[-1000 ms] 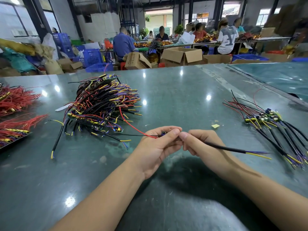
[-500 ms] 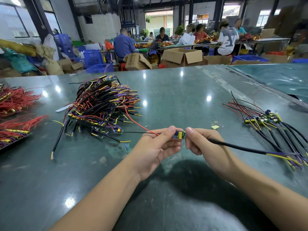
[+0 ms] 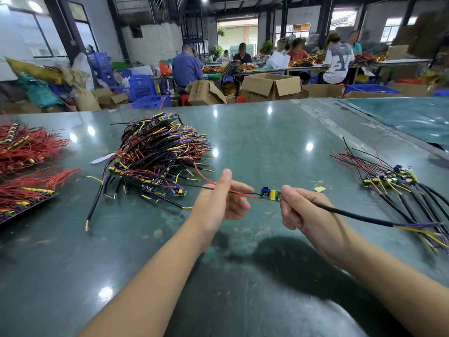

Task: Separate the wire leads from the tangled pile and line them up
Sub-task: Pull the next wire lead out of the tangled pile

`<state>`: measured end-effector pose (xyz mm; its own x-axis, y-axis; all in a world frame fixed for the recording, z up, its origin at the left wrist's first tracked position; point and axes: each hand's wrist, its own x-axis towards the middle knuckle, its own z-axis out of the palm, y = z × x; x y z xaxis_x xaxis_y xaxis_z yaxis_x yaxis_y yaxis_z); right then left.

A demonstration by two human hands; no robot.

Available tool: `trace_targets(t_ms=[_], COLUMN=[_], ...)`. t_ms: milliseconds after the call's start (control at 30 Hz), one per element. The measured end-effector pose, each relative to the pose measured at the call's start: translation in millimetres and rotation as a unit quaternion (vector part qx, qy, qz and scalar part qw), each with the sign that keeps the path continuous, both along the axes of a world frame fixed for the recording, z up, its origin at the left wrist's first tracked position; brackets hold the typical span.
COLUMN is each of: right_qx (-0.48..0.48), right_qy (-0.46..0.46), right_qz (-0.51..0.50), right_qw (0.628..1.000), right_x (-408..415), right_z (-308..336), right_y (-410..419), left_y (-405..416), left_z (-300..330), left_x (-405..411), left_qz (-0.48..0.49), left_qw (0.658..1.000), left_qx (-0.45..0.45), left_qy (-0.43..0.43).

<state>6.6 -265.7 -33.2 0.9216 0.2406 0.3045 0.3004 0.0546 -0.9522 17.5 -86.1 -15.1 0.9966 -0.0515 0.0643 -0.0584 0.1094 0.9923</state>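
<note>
A small green circuit board with a blue part (image 3: pixel 270 193) hangs between the hands above the dark green tabletop (image 3: pixel 267 142). The left hand (image 3: pixel 220 203) pinches its thin red and black wires (image 3: pixel 239 192); the right hand (image 3: pixel 300 211) grips its thick black sheathed cable (image 3: pixel 352 215), whose end reaches the lined-up leads (image 3: pixel 398 188) on the right. The tangled pile of black, red, yellow and purple wires (image 3: pixel 158 154) lies to the left.

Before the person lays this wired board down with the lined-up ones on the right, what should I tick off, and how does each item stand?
1. Board held at both ends: ok. The left hand pinches the red and black leads; the right hand pinches the black cable beside the small board.
2. Piece free of the tangled pile: cannot tell; its red lead runs back toward the pile.
3. Leads stretched straight: ok.
4. Cable tail pointing like the lined-up row: ok.
5. Bare table beside the row: ok.
</note>
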Motion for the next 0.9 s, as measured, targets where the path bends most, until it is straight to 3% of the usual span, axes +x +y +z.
trace_targets(t_ms=[133,267,600,900], right_qx=[0.018,0.013,-0.006,-0.028], right_qy=[0.013,0.014,0.032,0.046], right_qz=[-0.015,-0.016,-0.089,-0.109], right_qw=[1.0,1.0,0.996,0.993], right_x=[1.4,4.4,12.4,13.2], right_z=[0.4,-0.9,-3.7,-5.0], right_y=[-4.4,-7.2,-13.7,-11.8], left_y=[15.7,25.5,32.6,31.8], left_z=[2.6,0.2,-0.7,-5.2], left_x=[11.2,16.7,18.0,18.6], left_qz=[0.098,0.13,0.076,0.116], left_qw=[0.995,0.991,0.991,0.992], left_qx=[-0.021,-0.002,-0.09,-0.019], left_qy=[-0.007,-0.034,-0.059,-0.038])
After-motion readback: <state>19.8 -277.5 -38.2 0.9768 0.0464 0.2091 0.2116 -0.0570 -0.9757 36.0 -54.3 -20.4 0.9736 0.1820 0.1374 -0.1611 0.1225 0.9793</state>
